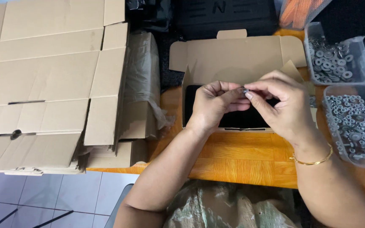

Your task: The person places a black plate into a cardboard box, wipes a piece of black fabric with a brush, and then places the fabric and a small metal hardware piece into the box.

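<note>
L hand [214, 103] & R hand [281, 105] meet over an open cardboard box [233, 59] mid-table, fingers [250, 93] of both pinched shut on a small metal part [245, 90]. Two clear tubs of washers [330, 59] and nuts [353, 124] sit at the table's [241, 164] right edge; flat cartons [47, 84] pile at left.

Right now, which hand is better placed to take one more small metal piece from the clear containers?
The right hand, probably. Both clear containers of metal hardware stand on its side, close by its wrist. The left hand would have to cross over the open cardboard box. Both pinch a small metal part together.
</note>
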